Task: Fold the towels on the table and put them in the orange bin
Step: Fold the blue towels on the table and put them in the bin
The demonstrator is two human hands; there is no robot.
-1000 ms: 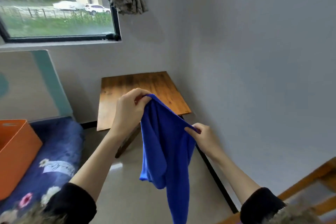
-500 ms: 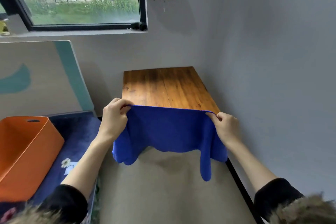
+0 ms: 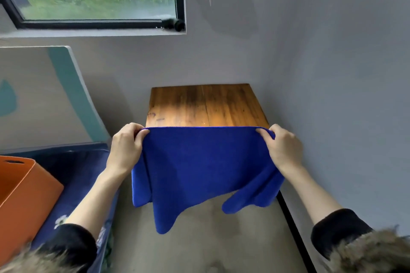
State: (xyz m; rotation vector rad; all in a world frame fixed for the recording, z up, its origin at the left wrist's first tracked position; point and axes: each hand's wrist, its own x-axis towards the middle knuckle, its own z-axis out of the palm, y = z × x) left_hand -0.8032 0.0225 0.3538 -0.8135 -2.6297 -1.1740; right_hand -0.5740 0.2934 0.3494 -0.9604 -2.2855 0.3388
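1. Your left hand [image 3: 125, 147] pinches the upper left corner of the blue towel [image 3: 199, 166], fingers curled over its edge.
2. Your right hand [image 3: 282, 148] grips the upper right corner the same way.
3. The towel hangs spread at frame centre, before the wooden table [image 3: 206, 105]; whether it touches the table's near edge is unclear.
4. The orange bin [image 3: 24, 195] sits at the lower left, on a dark floral cushion [image 3: 77, 175].

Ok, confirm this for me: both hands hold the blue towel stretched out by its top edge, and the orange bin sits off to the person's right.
One thing is wrong: the orange bin sits to the person's left, on the dark blue floral bedding, not to the right. The rest holds: the left hand and right hand pinch the top edge of the blue towel, stretched out between them. The head view shows it.
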